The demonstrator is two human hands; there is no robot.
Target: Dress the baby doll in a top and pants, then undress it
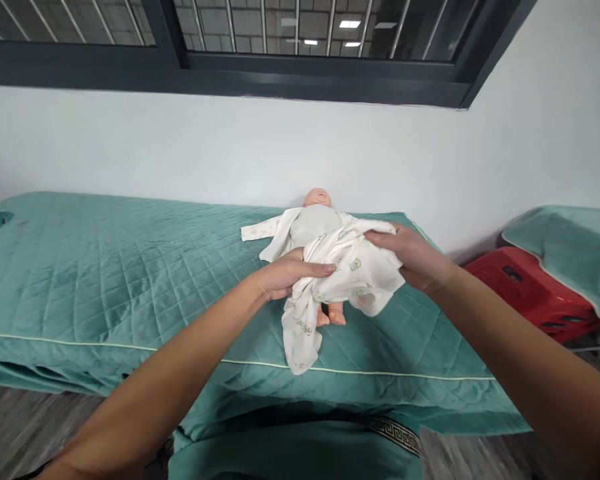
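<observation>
A baby doll (317,197) lies on its back on the green quilted bedspread (145,280), head toward the wall. Spread around its pale torso is a white baby top, one printed sleeve (261,230) stretched out to the left. Above the doll's lower body, both hands hold up a bunched white baby garment (353,270) with small green prints. My left hand (291,272) pinches its left part, thumb on top. At its upper right edge, my right hand (414,255) grips the cloth. One end hangs down near the doll's bare feet (336,315). The garment hides the doll's legs.
A white wall (205,147) rises behind the bed, with a dark-framed barred window (320,80) above. On the right stands a red plastic object (525,293), partly under another green cover (575,253). The bed's front edge is close to my body.
</observation>
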